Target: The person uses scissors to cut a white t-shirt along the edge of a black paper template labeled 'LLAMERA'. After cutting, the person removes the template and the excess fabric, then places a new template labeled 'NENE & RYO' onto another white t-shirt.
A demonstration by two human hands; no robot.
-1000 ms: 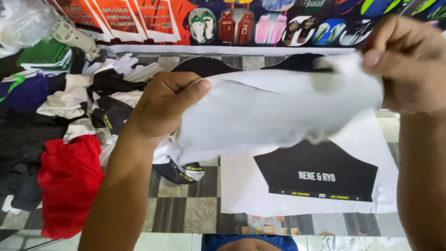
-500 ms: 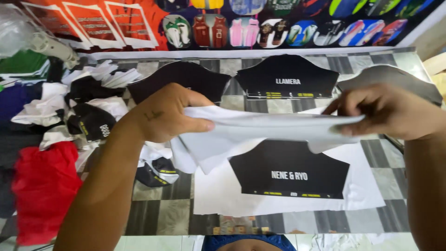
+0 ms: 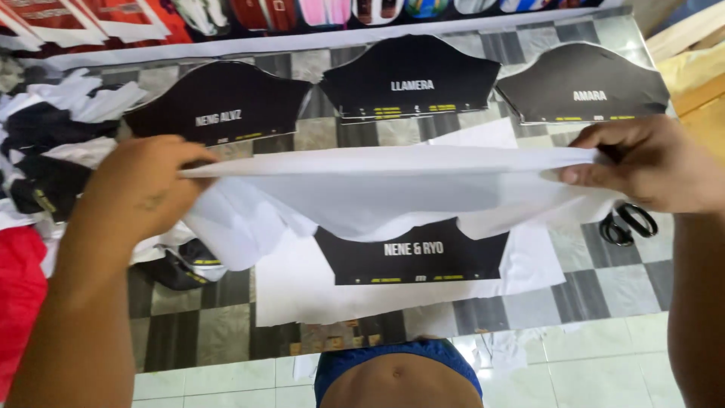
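The left hand point(image 3: 140, 189) and the right hand point(image 3: 649, 162) each pinch one end of a white cloth point(image 3: 393, 189), fingers point(image 3: 581, 175) closed tight on it. The cloth stretches flat across the middle of the frame, above a black cut piece point(image 3: 411, 257) on the table point(image 3: 596, 291). Scissors point(image 3: 627, 223) lie at the right. Half a second ago the hands were closer together; now the cloth is pulled wider.
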